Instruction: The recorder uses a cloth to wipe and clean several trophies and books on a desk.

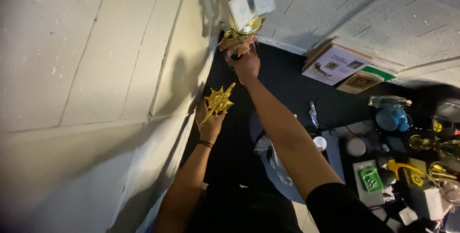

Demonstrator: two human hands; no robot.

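My right fingers (242, 54) are closed round the base of a gold trophy (245, 19), gripping it from below; its gold stem widens into leafy gold shapes just above my knuckles, and a pale square plaque sits tilted on top. My right hand (246, 65) is at full reach, the arm stretched straight out from my shoulder, black sleeve at the bottom edge of view. The trophy is up against the corner where the pale block wall (86, 46) meets the textured white panels (383, 17); I cannot tell whether it touches either.

My left fingers (203, 113) are curled shut on a gold star ornament (218, 101), a spiked sunburst with a long gold point slanting up to the right. My left hand (210, 120) is lower and nearer to me, close beside the wall, a dark band on the wrist, the forearm bent less far out than the right.

Between my arms the black bench (282, 89) is bare. To the right it crowds: a printed booklet (335, 64) against the panels, a blue figure (390, 118), a green gadget (371, 179), and more gold pieces (438, 158) at the far right edge
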